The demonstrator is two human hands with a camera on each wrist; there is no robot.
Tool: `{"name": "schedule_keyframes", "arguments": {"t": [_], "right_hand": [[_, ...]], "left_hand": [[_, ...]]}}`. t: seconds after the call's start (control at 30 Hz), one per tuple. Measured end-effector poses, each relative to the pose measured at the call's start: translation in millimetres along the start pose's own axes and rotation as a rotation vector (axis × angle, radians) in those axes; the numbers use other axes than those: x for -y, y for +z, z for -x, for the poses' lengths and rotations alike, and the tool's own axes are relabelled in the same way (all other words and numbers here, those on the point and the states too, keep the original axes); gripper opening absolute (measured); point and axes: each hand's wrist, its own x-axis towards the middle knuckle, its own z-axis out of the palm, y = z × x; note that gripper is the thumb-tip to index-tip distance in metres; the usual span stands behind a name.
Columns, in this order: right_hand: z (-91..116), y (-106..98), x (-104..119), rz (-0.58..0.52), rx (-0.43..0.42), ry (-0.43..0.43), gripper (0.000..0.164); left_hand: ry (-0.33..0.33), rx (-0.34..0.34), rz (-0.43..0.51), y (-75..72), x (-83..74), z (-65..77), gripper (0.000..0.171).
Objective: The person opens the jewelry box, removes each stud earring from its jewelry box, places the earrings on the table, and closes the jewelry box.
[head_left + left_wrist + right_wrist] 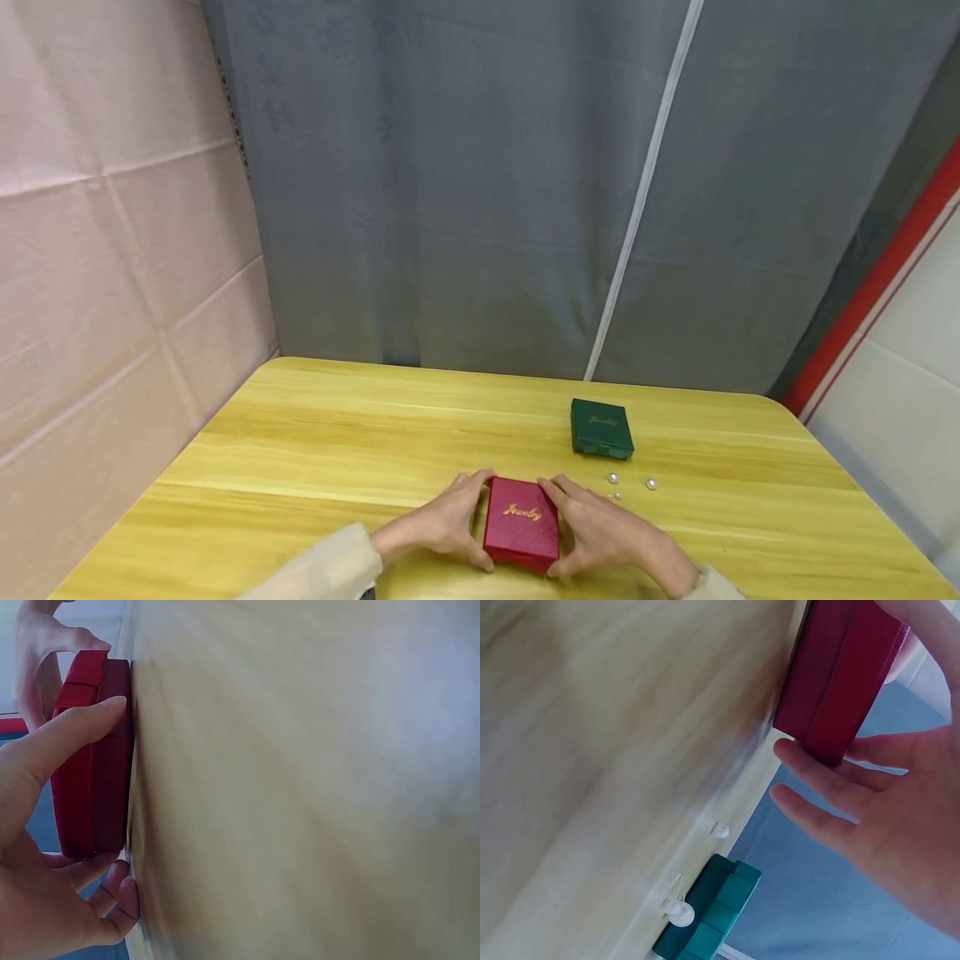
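Observation:
A closed red jewelry box with gold "Jewelry" lettering lies flat at the near middle of the table. On its left side my left hand grips it, thumb at the near corner and fingers at the far corner. From the right, my right hand holds the same box in a mirrored way. In the left wrist view the left thumb presses on the red side wall. Pearl earrings lie on the table just beyond the right hand; in the right wrist view one earring shows a thin post.
A closed green jewelry box lies farther back and to the right, behind the pearls. The yellow wood-grain table ends at a grey curtain. A pale cloth wall stands on the left.

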Motion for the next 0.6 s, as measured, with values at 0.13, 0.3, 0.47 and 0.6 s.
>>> {"name": "schedule_keyframes", "arguments": {"t": [0.13, 0.3, 0.47, 0.6], "right_hand": [[0.4, 2.0, -1.4, -0.023, 0.004, -0.001, 0.094], [0.2, 5.9, -2.9, -0.04, -0.004, -0.001, 0.093], [0.2, 8.4, -3.3, -0.026, -0.032, -0.027, 0.09], [0.3, 8.4, -3.1, -0.016, -0.041, -0.029, 0.09]], "left_hand": [[-0.003, 0.003, -0.015, 0.3, 0.2, -0.4, 0.106], [-0.009, 0.003, -0.025, 0.2, -0.1, -1.0, 0.105], [0.011, 0.005, -0.048, -0.4, -0.4, -1.6, 0.102], [0.022, 0.008, -0.075, -1.5, -0.6, -2.7, 0.101]]}}
